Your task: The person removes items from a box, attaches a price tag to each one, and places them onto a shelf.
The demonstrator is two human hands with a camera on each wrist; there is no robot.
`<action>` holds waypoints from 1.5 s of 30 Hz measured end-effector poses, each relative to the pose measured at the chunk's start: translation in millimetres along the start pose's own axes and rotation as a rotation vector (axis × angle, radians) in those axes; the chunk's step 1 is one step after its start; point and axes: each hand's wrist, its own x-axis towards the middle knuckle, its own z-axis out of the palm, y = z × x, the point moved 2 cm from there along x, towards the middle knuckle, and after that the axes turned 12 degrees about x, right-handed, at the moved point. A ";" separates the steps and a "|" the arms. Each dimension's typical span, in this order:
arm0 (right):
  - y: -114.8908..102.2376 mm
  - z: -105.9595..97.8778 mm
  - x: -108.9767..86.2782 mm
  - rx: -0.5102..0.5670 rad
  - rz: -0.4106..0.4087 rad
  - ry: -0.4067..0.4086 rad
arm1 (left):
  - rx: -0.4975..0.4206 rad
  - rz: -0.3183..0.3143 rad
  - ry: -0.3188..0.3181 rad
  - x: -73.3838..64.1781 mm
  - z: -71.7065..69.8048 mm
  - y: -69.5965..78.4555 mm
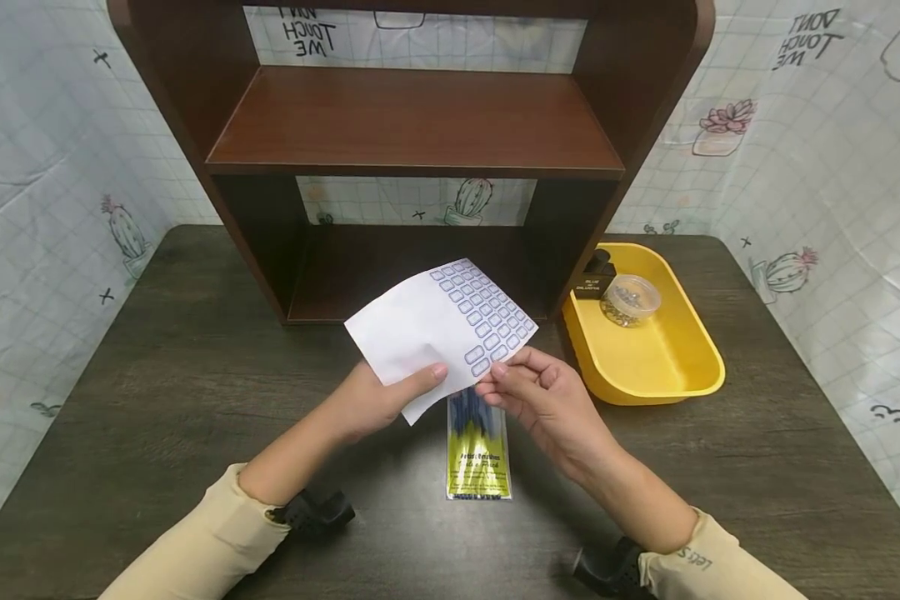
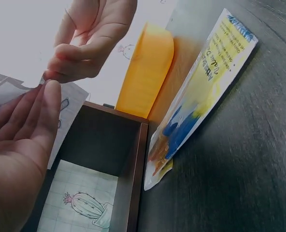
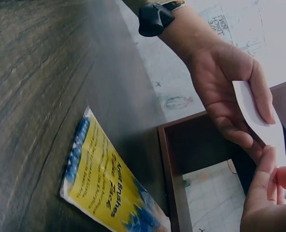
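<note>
A white sticker sheet [image 1: 408, 321] with rows of small blue-bordered labels is held up above the table, tilted. My left hand [image 1: 390, 396] grips its lower left part, thumb on top and fingers underneath. At the lower right edge my right hand [image 1: 543, 396] pinches the sheet between thumb and fingertips, beside the last labels. The left wrist view shows the fingertips of both hands meeting at the sheet's edge. Below the hands a clear packet of artist brushes [image 1: 478, 454] with a yellow and blue card lies on the table, its upper end hidden by the sheet.
A dark brown wooden shelf [image 1: 420, 117] stands at the back of the table [image 1: 157, 400]. To its right is a yellow bin [image 1: 645, 358] holding a round clear tub [image 1: 630, 300] of small metallic pieces and a black box [image 1: 594, 283]. Patterned sheeting [image 1: 832, 208] hangs around the table.
</note>
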 end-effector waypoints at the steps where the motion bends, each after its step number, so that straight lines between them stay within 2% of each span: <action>1: -0.5 0.4 -0.4 -0.013 -0.002 0.007 | -0.006 0.000 -0.001 -0.1 1.1 -0.6; 4: -2.7 0.6 -1.3 -0.110 -0.019 0.029 | -0.032 0.026 -0.003 0.0 2.3 -1.1; 7: -6.2 0.2 -1.8 -0.286 -0.074 0.060 | -0.063 0.061 -0.007 0.4 2.3 -0.7; 9: -9.4 0.7 -2.3 -0.427 -0.136 0.075 | -0.058 0.061 0.001 0.1 1.8 -0.5; 12: -14.9 5.0 -3.9 -0.633 -0.281 0.084 | -0.042 0.050 0.018 -1.0 0.5 -0.3; 15: -19.1 13.0 -5.5 -0.832 -0.496 0.073 | -0.025 0.038 0.033 -2.0 -0.4 0.4; 17: -20.3 18.6 -5.9 -0.938 -0.637 0.073 | -0.034 0.050 0.026 -1.9 -0.2 1.1; 19: -20.5 23.0 -6.0 -1.020 -0.744 0.075 | -0.041 0.073 0.014 -1.8 0.8 2.1; 22: -20.5 27.4 -6.0 -1.050 -0.814 0.044 | -0.068 0.118 -0.010 -1.7 2.5 4.1; 29: -21.7 30.9 -6.4 -1.030 -0.821 -0.023 | -0.119 0.153 -0.032 -3.4 3.2 9.8; 36: -22.7 31.8 -6.9 -1.014 -0.831 -0.023 | -0.073 0.181 -0.008 -3.4 2.9 9.5; 45: -22.5 30.5 -7.0 -1.031 -0.824 -0.004 | 0.040 0.137 0.058 -5.0 2.9 6.0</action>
